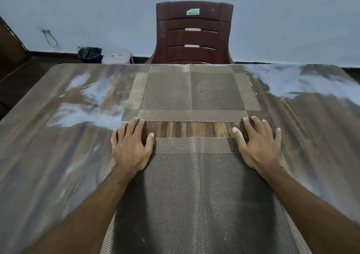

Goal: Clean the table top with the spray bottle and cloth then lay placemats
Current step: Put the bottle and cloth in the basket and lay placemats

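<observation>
The person is laying flat both hands on the near placemat (pixel 196 185), at its far corners. The left hand (pixel 131 146) is pressing the left corner and the right hand (pixel 259 144) is pressing the right corner. Both hands are spread out with straight fingers, so the grip is released and nothing is being held.

The far placemat (pixel 191 94) is lying farther up the table (pixel 48 156), in front of the brown chair (pixel 193 33). A strip of bare wood is showing between the two mats. Some fingertips are reaching up to the far mat's near edge.

This looks like the last part of the job, setting the near mat straight. To do it well, the person should probably be pushing gently with flat palms, sliding both corners together so the mat is not bunching up, and keeping its edges lined up with the far mat.

Counting: two placemats, two hands, one table, one chair. No spray bottle or cloth is showing.
</observation>
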A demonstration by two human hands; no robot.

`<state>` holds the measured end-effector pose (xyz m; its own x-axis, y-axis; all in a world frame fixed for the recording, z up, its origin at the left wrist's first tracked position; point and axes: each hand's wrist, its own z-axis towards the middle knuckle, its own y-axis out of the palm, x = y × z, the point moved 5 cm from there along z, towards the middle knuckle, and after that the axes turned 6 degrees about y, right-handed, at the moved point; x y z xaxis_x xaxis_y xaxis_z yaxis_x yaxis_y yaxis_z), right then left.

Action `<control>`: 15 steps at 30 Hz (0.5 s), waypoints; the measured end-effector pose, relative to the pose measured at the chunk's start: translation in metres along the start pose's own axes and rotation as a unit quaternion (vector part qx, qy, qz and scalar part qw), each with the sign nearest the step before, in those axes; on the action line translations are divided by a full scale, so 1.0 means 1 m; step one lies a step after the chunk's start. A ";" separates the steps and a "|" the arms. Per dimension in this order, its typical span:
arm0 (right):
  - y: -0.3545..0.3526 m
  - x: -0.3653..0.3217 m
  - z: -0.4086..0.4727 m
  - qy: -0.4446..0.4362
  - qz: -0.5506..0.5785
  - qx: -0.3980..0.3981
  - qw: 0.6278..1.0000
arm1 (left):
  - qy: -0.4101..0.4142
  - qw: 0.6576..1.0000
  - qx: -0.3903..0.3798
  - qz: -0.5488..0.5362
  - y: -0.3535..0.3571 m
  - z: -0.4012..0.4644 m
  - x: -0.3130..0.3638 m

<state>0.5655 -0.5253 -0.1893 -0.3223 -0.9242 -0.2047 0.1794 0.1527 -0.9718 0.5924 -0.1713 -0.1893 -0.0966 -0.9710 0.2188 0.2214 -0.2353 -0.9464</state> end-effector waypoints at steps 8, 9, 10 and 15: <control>-0.002 -0.001 -0.001 0.001 0.008 -0.011 1.000 | -0.003 1.000 -0.001 0.010 0.000 -0.001 0.000; -0.002 0.000 -0.001 0.003 0.011 -0.011 1.000 | -0.004 1.000 -0.002 0.010 0.000 -0.001 0.000; -0.002 0.000 -0.001 0.004 0.013 -0.010 1.000 | -0.005 1.000 -0.002 0.010 0.000 -0.001 0.000; -0.001 0.001 -0.001 0.006 0.012 -0.010 1.000 | -0.008 1.000 -0.013 0.018 0.001 -0.001 -0.001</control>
<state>0.5639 -0.5257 -0.1884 -0.3289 -0.9163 -0.2286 0.1679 0.1815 -0.9690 0.5918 -0.1704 -0.1905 -0.0727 -0.9793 0.1889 0.1996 -0.1999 -0.9593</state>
